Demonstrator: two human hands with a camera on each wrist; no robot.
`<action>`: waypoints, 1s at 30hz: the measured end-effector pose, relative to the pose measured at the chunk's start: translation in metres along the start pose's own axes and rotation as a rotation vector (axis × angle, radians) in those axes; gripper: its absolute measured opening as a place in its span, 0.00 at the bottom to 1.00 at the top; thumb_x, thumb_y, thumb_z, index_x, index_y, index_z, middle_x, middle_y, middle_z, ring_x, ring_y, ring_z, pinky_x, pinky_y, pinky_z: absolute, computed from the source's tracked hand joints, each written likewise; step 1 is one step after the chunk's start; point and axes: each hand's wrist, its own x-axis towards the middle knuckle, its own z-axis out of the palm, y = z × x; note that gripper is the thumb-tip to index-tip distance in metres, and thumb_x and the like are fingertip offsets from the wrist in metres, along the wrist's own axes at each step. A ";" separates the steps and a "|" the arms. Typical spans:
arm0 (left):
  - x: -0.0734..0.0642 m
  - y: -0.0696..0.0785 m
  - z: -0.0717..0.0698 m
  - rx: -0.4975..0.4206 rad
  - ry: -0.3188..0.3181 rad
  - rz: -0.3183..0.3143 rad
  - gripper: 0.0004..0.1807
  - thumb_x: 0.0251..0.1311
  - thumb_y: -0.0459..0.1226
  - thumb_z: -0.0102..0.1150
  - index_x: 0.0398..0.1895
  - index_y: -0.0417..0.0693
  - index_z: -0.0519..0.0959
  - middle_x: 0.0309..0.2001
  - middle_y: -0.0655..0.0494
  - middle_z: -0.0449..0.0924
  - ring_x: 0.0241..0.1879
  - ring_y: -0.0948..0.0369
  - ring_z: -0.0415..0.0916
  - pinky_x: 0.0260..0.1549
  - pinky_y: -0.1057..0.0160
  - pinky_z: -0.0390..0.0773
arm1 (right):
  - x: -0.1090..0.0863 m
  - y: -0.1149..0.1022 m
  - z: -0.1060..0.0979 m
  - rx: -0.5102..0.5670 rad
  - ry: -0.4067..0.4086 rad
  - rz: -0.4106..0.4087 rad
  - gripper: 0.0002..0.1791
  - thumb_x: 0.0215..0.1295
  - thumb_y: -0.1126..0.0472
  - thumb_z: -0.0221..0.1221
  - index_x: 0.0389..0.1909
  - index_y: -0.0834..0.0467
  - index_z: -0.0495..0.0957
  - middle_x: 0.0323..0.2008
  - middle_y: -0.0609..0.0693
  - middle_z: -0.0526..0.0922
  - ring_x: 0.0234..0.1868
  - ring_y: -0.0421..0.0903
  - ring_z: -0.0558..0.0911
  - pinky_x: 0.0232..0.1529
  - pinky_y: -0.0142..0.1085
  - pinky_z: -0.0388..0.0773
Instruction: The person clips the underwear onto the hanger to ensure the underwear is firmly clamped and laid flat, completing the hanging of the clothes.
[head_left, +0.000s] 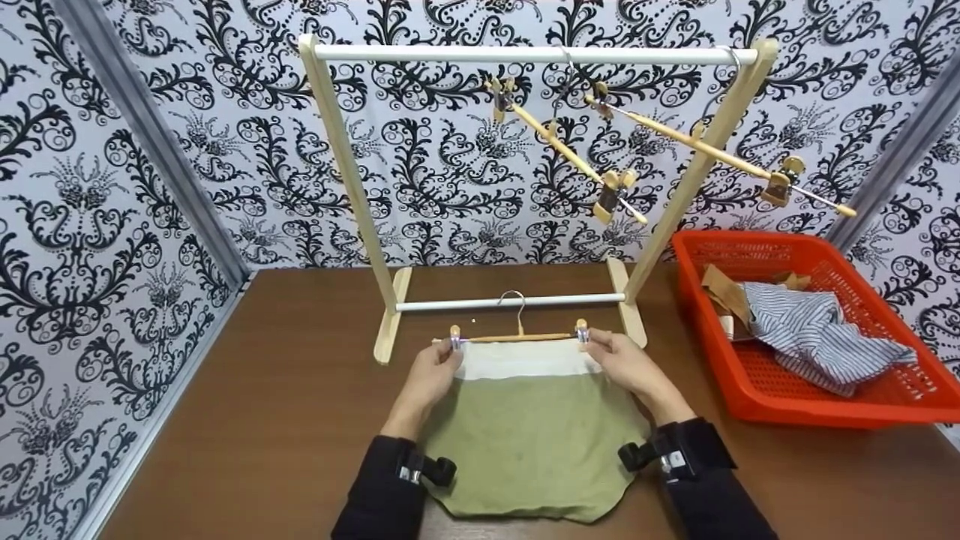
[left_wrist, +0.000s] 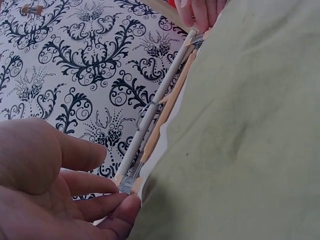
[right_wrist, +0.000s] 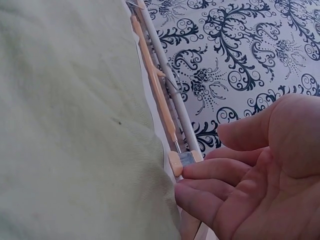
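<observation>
An olive-green cloth garment (head_left: 536, 442) with a white band (head_left: 510, 358) along its top hangs from a wooden clip hanger (head_left: 517, 337) that has a metal hook. At the hanger's left clip, my left hand (head_left: 430, 379) grips with its fingertips. My right hand (head_left: 626, 365) does the same at the right clip (right_wrist: 186, 159). Both wrist views show fingers against the clips and the cloth edge beside them. The cloth spreads down between my forearms and hides the lower side of the hanger in the wrist views.
A wooden rack with a white top rail (head_left: 450, 53) stands behind. Two bare clip hangers (head_left: 570, 154) hang at its right side. At right, a red plastic basket (head_left: 787, 411) contains a striped cloth (head_left: 817, 330) and brown cloth. The brown table (head_left: 285, 390) meets patterned walls.
</observation>
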 end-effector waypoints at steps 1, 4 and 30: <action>0.000 0.000 0.000 -0.002 -0.001 -0.003 0.26 0.76 0.33 0.47 0.71 0.24 0.62 0.69 0.31 0.67 0.72 0.42 0.60 0.70 0.45 0.61 | 0.000 0.000 0.000 -0.004 0.006 0.005 0.27 0.79 0.65 0.47 0.72 0.76 0.58 0.70 0.71 0.65 0.53 0.54 0.77 0.58 0.43 0.73; -0.001 0.000 -0.001 -0.009 -0.004 -0.022 0.28 0.77 0.34 0.47 0.73 0.26 0.59 0.71 0.31 0.63 0.74 0.43 0.56 0.71 0.46 0.58 | 0.000 0.001 0.001 -0.019 0.021 0.011 0.27 0.79 0.64 0.48 0.71 0.75 0.61 0.68 0.69 0.69 0.39 0.47 0.76 0.44 0.36 0.73; -0.007 0.012 -0.035 -0.031 0.009 0.043 0.26 0.74 0.29 0.47 0.72 0.25 0.62 0.70 0.28 0.63 0.71 0.39 0.60 0.70 0.44 0.60 | -0.005 -0.035 0.015 -0.192 0.017 -0.194 0.28 0.77 0.63 0.54 0.70 0.76 0.62 0.66 0.72 0.70 0.67 0.64 0.72 0.67 0.53 0.68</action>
